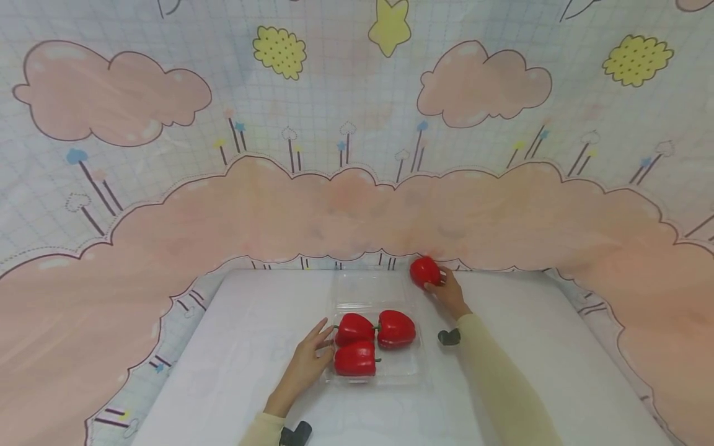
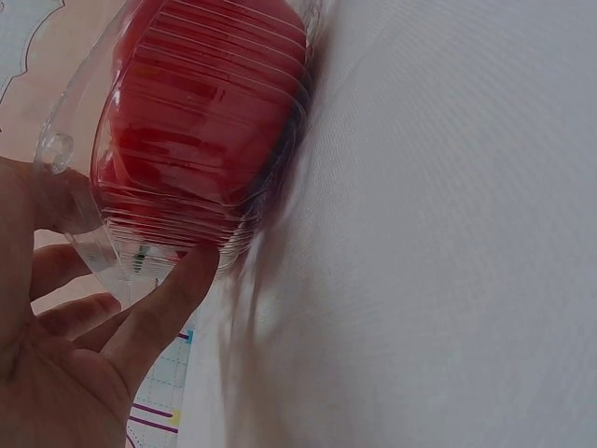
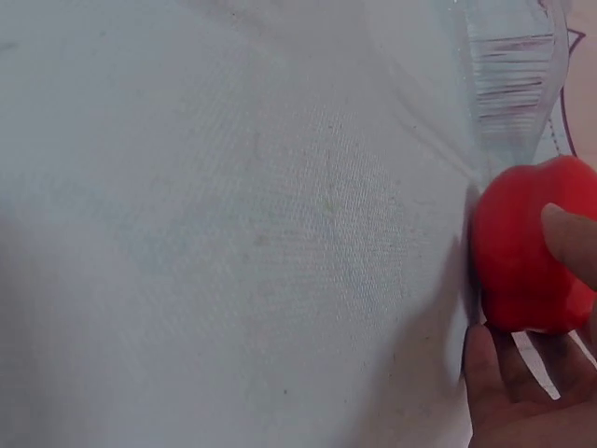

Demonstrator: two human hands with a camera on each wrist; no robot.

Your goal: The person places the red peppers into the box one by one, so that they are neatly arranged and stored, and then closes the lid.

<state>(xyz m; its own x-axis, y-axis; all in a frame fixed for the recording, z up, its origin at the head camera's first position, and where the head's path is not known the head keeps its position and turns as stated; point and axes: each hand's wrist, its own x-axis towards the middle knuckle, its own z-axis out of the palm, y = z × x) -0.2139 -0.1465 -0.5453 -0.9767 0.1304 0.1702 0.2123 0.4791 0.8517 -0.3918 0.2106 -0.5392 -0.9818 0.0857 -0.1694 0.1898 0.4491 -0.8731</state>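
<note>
One pepper [image 3: 515, 245] cut off, right wrist view; clear lid [image 1: 370, 289] faint

Three red peppers [image 1: 354, 360] are filling the left side and back right of the clear box [image 1: 398, 367], but its front right corner is leaving a gap. The left hand [image 1: 305, 358] is blocking the way in from the left. The open lid [image 1: 370, 290] is taking up room behind the box, and the right hand [image 1: 449, 294] and its red pepper [image 1: 425, 272] are crowding the lid's right side. The white surface [image 1: 574, 371] is stretching out free at both far sides.
</note>
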